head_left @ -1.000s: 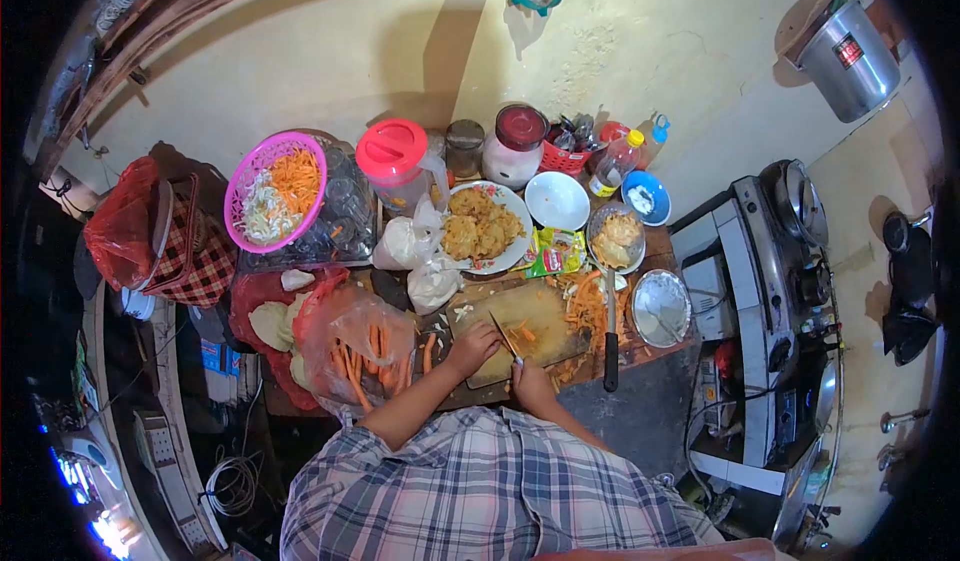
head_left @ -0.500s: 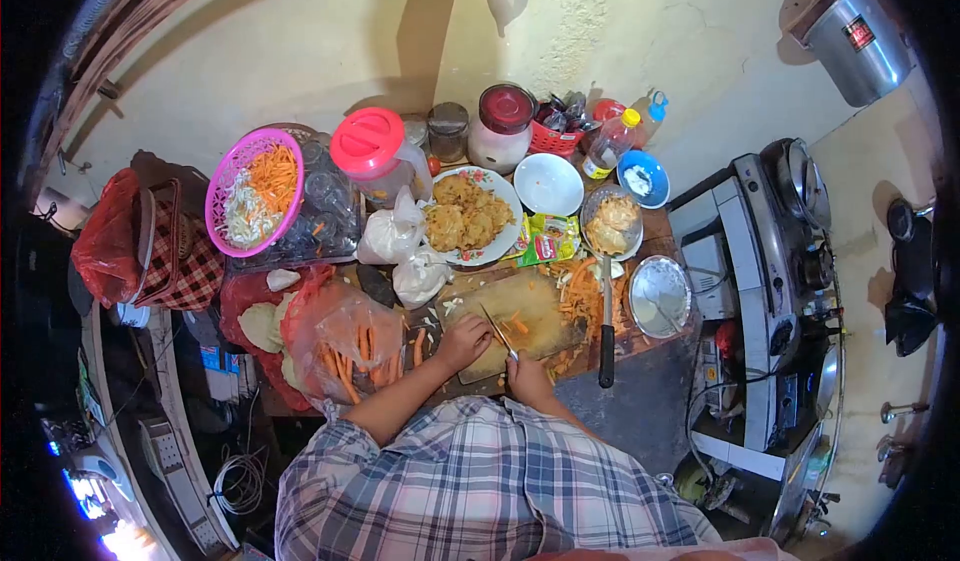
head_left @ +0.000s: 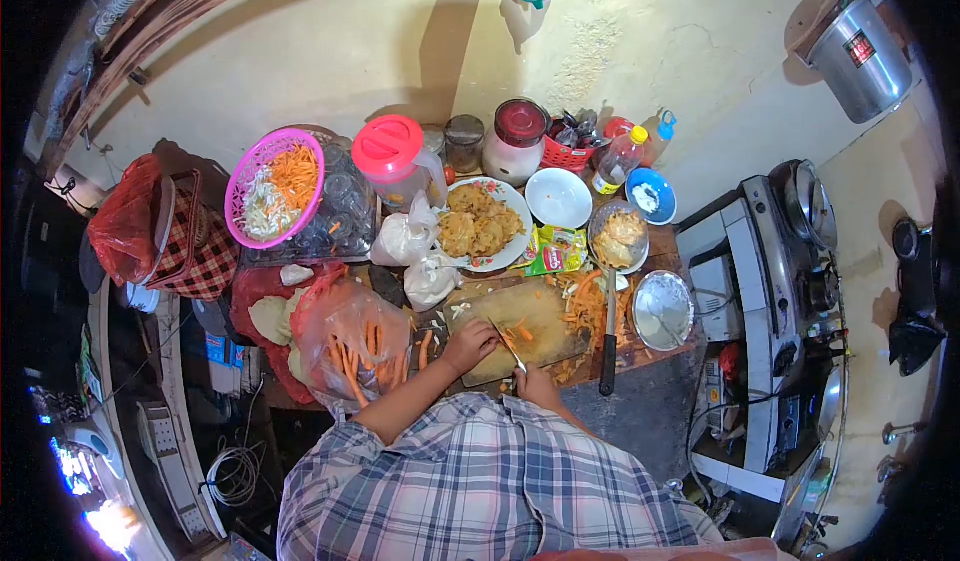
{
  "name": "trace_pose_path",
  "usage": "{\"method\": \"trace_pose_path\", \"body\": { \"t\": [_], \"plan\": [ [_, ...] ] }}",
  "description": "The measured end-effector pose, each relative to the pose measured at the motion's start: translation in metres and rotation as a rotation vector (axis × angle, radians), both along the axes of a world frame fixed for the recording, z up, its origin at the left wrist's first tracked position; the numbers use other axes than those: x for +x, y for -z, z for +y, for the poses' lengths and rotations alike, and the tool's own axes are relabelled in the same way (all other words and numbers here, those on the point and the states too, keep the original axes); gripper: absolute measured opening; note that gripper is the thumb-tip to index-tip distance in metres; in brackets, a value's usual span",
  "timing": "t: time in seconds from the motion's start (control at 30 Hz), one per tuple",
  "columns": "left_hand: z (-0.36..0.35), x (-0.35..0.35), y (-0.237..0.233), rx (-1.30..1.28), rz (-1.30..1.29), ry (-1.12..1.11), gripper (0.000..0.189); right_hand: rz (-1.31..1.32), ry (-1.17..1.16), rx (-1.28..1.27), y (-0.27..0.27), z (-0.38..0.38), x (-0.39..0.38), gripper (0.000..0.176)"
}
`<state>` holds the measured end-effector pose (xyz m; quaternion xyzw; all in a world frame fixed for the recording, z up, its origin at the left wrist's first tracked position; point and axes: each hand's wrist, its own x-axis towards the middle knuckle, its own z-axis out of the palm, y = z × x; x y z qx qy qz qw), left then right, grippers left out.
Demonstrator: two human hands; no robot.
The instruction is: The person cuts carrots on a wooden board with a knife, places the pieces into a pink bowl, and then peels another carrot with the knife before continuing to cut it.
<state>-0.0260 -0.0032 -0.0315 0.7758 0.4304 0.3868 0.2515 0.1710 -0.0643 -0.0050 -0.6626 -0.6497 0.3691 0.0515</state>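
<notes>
My right hand (head_left: 540, 389) is closed around a small knife (head_left: 508, 343), near the front edge of the wooden cutting board (head_left: 480, 369). The blade points away from me and to the left over the board. My left hand (head_left: 472, 345) is at the board's left side, fingers curled close beside the blade; what they hold is hidden. Small orange carrot pieces (head_left: 525, 333) lie just right of the blade. A heap of carrot shreds and peelings (head_left: 588, 306) covers the board's right end. Left of my left hand, a clear plastic bag (head_left: 345, 326) holds several carrots.
A large black-handled knife (head_left: 609, 356) lies right of the board, beside a metal bowl (head_left: 662, 311). Behind are a plate of fritters (head_left: 480, 226), seasoning packets (head_left: 555, 251), white bags (head_left: 405, 236) and a pink basket (head_left: 235, 201) of shredded vegetables. A stove (head_left: 765, 251) stands right.
The camera view has shifted slightly, so the scene sits a little lower and farther right. Both hands stay at the board with the knife, almost unmoved.
</notes>
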Motion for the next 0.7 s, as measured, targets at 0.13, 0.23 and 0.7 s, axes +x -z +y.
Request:
{"method": "trace_pose_path", "body": {
  "t": [0.13,0.23,0.7],
  "plan": [
    [0.001,-0.001,-0.001,-0.007,0.015,0.004,0.012,-0.099,-0.007,-0.047,-0.009,0.005,-0.008,0.034],
    [0.000,-0.001,0.002,0.002,0.024,0.001,0.013,-0.112,-0.017,-0.027,-0.001,0.008,-0.011,0.034],
    [-0.004,0.001,0.001,0.047,0.057,-0.023,0.014,0.015,0.022,0.016,0.002,-0.003,0.007,0.036]
  ]
}}
